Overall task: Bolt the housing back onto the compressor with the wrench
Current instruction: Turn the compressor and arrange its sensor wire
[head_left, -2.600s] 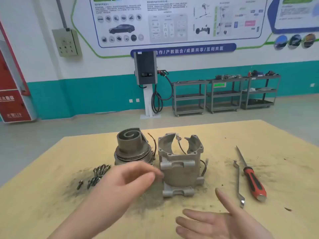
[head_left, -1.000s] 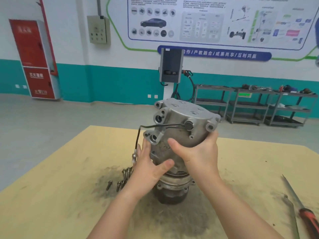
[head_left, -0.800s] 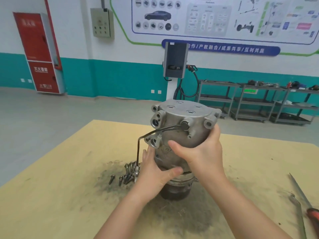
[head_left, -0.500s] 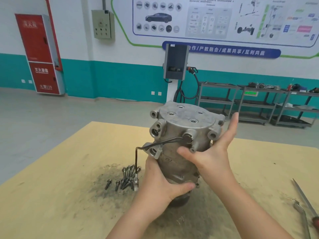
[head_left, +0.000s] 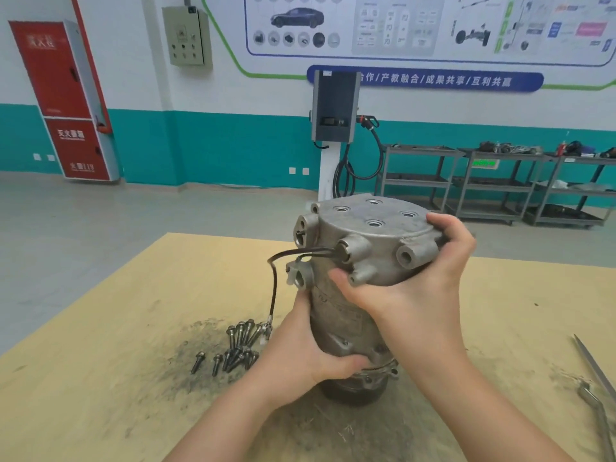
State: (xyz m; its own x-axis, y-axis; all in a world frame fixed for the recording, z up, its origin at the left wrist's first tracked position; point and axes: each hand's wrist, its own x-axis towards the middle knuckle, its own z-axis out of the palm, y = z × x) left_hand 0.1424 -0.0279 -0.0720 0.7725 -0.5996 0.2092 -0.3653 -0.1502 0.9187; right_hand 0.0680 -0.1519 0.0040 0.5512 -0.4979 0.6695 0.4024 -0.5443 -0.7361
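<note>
Gripping the housing [head_left: 370, 248] with both hands, mid-table, nearer the front edge than the back. Right hand [head_left: 430, 278] wrapped round the upper part: fingers curled over the far right rim of the flat top, thumb pressed against the near side under a projecting boss. Left hand [head_left: 300, 351] clasped lower down, thumb hooked across the front of the body just above the flange, fingers hidden behind. Housing seated on the compressor [head_left: 356, 391], of which only a dark round base and a lugged flange visible at the bottom, resting on the table [head_left: 100, 378]. Whole stack leaning slightly toward the right. Flat top showing four recessed holes; several tubular bosses sticking out around the upper side. Black wire [head_left: 275, 288] looping out from the left of the housing, hanging down, ending in a small connector just above the bolts [head_left: 238, 345]. Bolts lying loose in a cluster on a sooty patch, left of the compressor, near the left hand. Wrench [head_left: 596, 408] at the right edge, well apart from both hands, untouched. Thin pointed blade of a second tool [head_left: 593, 365] just beside it; handle out of view.
</note>
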